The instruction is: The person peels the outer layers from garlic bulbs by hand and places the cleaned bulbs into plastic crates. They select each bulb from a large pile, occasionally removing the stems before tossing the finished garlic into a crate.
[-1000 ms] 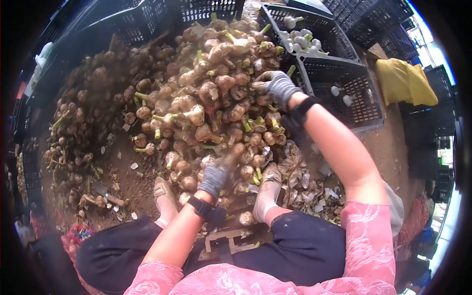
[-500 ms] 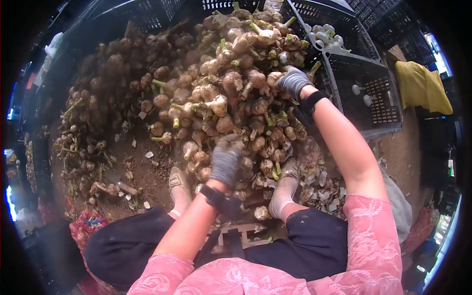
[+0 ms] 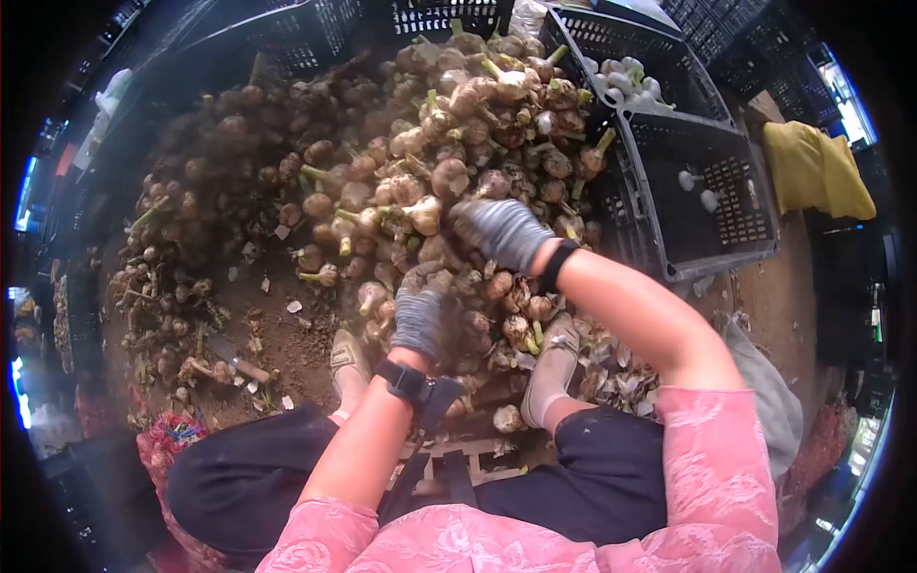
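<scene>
A large heap of garlic bulbs (image 3: 449, 177), brown with soil and with cut green stems, lies on the ground before me. My left hand (image 3: 420, 304), in a grey glove, is at the near side of the heap. Its fingers are curled around a garlic bulb (image 3: 436, 254), partly hidden and blurred. Just above and to the right, my right hand (image 3: 501, 231), also gloved, reaches in over the bulbs. Its fingers bend downward, close to the left hand's fingertips; whatever they hold is hidden.
A black crate (image 3: 702, 191) on the right contains two clean white bulbs (image 3: 709, 200); another crate behind it has several white bulbs (image 3: 630, 81). A yellow sack (image 3: 820, 170) lies beyond. A knife (image 3: 239, 358) is on the soil at left. Loose skins lie near my shoes (image 3: 554, 368).
My right hand has moved left from beside the crates to the middle of the heap, near my left hand. The left hand has shifted slightly left and downward.
</scene>
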Action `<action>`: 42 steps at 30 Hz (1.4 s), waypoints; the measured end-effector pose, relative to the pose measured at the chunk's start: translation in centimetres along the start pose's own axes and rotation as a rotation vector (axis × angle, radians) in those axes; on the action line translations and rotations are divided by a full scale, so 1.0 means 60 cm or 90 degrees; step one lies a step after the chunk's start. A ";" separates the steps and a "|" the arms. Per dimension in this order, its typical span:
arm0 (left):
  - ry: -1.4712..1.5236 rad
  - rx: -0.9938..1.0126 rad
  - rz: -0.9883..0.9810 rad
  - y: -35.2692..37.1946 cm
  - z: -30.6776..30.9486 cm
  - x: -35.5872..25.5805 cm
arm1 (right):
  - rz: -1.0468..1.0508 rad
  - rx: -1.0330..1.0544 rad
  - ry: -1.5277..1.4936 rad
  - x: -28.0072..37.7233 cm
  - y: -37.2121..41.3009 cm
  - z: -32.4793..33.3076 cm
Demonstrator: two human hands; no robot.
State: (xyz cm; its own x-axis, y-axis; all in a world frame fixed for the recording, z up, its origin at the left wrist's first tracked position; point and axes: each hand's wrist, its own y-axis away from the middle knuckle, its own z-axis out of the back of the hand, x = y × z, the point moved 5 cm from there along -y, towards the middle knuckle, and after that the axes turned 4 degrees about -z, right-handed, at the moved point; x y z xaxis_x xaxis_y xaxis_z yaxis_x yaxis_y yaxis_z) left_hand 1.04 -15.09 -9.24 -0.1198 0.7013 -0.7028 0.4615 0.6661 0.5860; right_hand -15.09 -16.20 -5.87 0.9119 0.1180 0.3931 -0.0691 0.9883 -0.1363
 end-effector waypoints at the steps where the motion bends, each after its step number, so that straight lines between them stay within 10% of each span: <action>1: 0.007 0.014 -0.049 0.015 -0.014 -0.022 | -0.091 0.009 -0.160 -0.005 0.009 0.031; 6: -0.011 0.383 -0.134 0.049 -0.093 -0.049 | -0.344 0.157 -0.849 0.042 0.104 0.131; 18: -0.119 0.296 -0.636 0.218 -0.185 -0.140 | -0.390 -0.176 -0.606 0.197 0.147 0.313; 30: -0.062 0.400 -0.575 0.340 -0.167 -0.212 | -0.153 -0.200 -0.566 0.340 0.186 0.405; 34: -0.030 0.480 -0.425 0.367 -0.164 -0.221 | -0.114 -0.186 -0.604 0.354 0.194 0.403; 37: 0.134 0.547 -0.054 0.298 -0.150 -0.161 | -0.138 -0.166 -0.549 0.361 0.202 0.410; 40: -0.222 0.712 -0.298 0.305 -0.160 -0.175 | -0.157 -0.108 -0.613 0.359 0.209 0.409; 42: -0.195 0.588 -0.409 0.323 -0.169 -0.181 | -0.020 -0.125 -0.313 0.357 0.209 0.421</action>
State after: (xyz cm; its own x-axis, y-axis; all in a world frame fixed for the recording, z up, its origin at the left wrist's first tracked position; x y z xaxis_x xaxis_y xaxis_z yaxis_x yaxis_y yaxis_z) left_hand 2.40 -7.20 13.84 -0.4046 0.1274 -0.9056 0.8727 0.3498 -0.3407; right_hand -6.65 1.19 23.79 0.6120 0.1668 0.7731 0.0755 0.9607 -0.2671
